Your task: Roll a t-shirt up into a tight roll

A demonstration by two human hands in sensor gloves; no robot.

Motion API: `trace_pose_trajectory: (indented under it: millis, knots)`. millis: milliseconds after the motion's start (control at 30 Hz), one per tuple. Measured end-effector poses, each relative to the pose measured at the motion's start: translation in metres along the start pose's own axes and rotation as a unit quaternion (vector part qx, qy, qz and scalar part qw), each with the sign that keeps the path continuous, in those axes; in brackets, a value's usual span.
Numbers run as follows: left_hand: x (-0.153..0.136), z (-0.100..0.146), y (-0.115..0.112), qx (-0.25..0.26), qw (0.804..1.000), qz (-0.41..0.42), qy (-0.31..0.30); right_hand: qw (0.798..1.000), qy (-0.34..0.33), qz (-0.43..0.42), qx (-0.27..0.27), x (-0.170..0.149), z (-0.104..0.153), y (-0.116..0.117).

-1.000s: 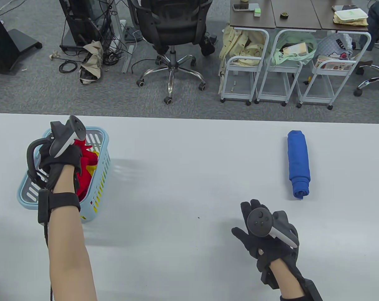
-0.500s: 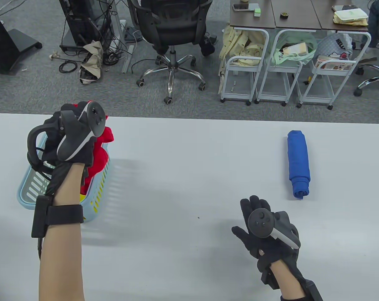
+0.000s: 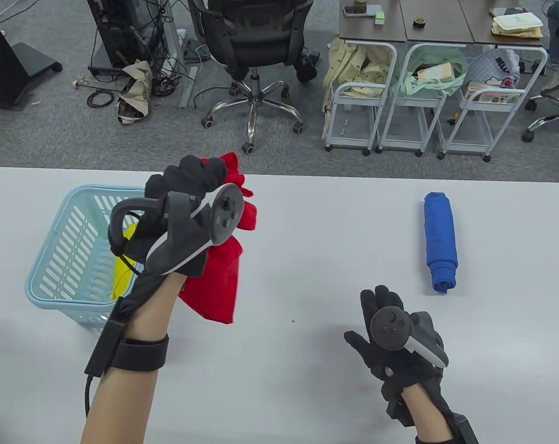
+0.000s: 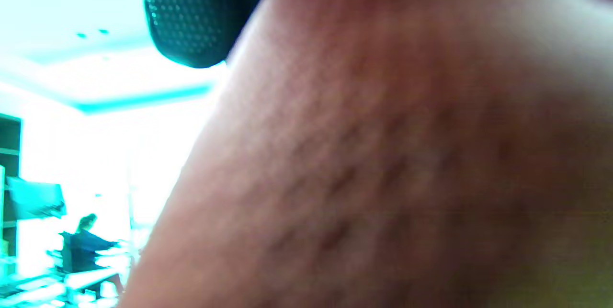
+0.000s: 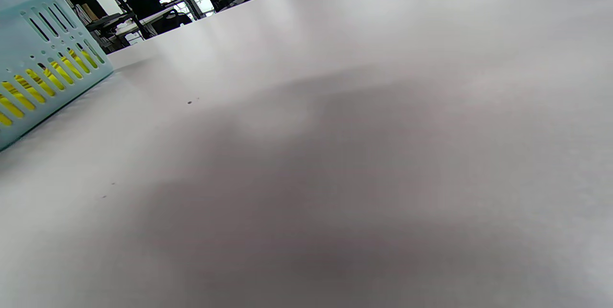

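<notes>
My left hand grips a bunched red t-shirt and holds it in the air to the right of the basket; the cloth hangs down below the fist. In the left wrist view the red t-shirt fills the frame, blurred, with a fingertip at the top. My right hand hovers low over the table at the lower right, fingers straight, holding nothing. A blue t-shirt lies rolled up on the right side of the table.
A light blue slotted basket stands at the table's left with yellow cloth inside; the basket also shows in the right wrist view. Beyond the table's far edge stand an office chair and white carts.
My left hand lifted the red t-shirt out of the basket and carried it up and to the right. The right hand barely moved.
</notes>
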State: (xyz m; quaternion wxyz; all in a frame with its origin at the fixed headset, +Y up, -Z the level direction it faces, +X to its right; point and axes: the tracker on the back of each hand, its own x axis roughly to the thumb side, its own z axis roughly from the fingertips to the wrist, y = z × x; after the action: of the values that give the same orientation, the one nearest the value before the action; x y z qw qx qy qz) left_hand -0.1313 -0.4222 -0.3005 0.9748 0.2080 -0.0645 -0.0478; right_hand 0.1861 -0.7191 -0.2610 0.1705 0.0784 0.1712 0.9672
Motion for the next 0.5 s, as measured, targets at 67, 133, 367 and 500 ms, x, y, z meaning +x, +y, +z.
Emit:
trace_pose_trajectory:
  millis: [67, 133, 367, 500]
  knots:
    - [0.006, 0.004, -0.005, -0.01, 0.997, 0.075, -0.031, 1.0, 0.005, -0.004, -0.005, -0.002, 0.001, -0.002]
    - [0.007, 0.006, -0.019, -0.041, 0.988, 0.14, -0.04, 1.0, 0.014, -0.008, -0.01, -0.006, 0.002, -0.004]
    - [0.009, 0.032, -0.151, -0.183, 0.98, 0.074, 0.015, 0.999, 0.045, 0.002, 0.0, -0.013, -0.002, 0.001]
    - [0.024, 0.069, -0.232, -0.325, 0.941, 0.097, -0.021, 0.998, 0.051, 0.015, 0.018, -0.013, -0.007, 0.008]
